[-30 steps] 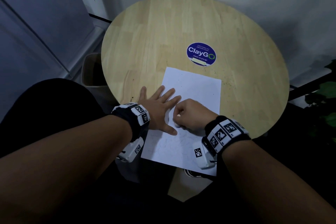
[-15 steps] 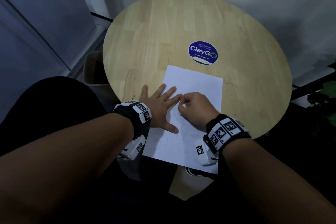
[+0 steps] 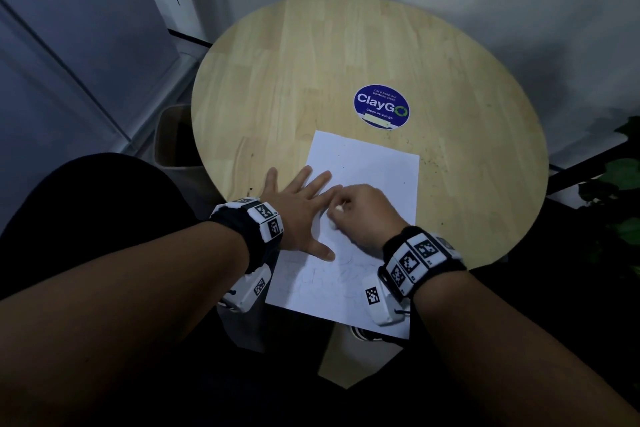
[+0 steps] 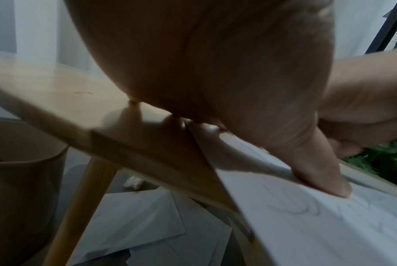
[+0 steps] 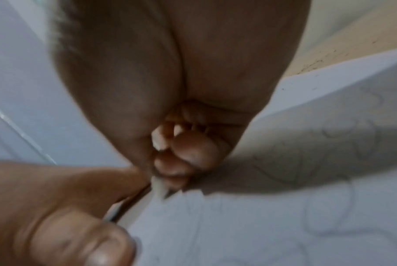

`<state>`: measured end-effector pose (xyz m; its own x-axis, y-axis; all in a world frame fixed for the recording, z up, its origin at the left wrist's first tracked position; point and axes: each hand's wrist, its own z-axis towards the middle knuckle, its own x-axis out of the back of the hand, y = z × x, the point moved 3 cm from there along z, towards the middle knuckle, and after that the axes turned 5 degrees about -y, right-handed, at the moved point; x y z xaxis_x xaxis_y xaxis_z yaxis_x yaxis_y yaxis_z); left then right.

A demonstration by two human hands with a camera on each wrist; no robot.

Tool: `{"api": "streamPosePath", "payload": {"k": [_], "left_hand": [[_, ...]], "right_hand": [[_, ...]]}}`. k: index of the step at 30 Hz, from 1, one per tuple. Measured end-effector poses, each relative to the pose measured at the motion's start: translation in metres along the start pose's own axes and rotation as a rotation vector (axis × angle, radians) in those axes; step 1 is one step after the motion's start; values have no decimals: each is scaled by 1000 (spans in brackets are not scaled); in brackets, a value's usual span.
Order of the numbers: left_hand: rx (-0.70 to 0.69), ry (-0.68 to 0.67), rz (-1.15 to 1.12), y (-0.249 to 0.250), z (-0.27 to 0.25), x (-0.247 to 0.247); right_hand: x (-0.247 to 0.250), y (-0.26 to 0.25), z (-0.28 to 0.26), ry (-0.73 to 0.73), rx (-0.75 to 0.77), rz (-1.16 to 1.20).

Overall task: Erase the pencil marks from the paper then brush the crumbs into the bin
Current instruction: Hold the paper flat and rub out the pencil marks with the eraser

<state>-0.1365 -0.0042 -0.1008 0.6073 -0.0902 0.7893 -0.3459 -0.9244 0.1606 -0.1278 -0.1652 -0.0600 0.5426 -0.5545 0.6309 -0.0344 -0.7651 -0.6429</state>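
A round wooden table (image 3: 277,73) stands by a pale wall, the bin (image 3: 171,135) on the floor at its left edge. The left hand (image 3: 298,208) stays spread flat, pinning the paper (image 3: 374,163). The right hand (image 3: 363,215), pinching a small white eraser (image 3: 340,208), has slid up the sheet; pencil marks (image 3: 322,274) remain nearer, so erasing looks unfinished.
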Motion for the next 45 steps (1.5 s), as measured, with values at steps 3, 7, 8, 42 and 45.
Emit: {"api": "streamPosePath", "payload": {"k": [3, 7, 8, 42, 45], "left_hand": [[0, -4, 8, 1, -1, 1], [1, -7, 1, 0, -2, -1], [0, -8, 0, 0, -1, 0], [-7, 72, -7, 9, 0, 5], [-6, 61, -11, 8, 2, 3]], "right_hand": [[3, 0, 3, 101, 23, 1], [-8, -7, -4, -138, 32, 13], [-6, -6, -1, -72, 37, 11], [7, 27, 1, 8, -162, 409], [4, 25, 0, 9, -142, 428]]}}
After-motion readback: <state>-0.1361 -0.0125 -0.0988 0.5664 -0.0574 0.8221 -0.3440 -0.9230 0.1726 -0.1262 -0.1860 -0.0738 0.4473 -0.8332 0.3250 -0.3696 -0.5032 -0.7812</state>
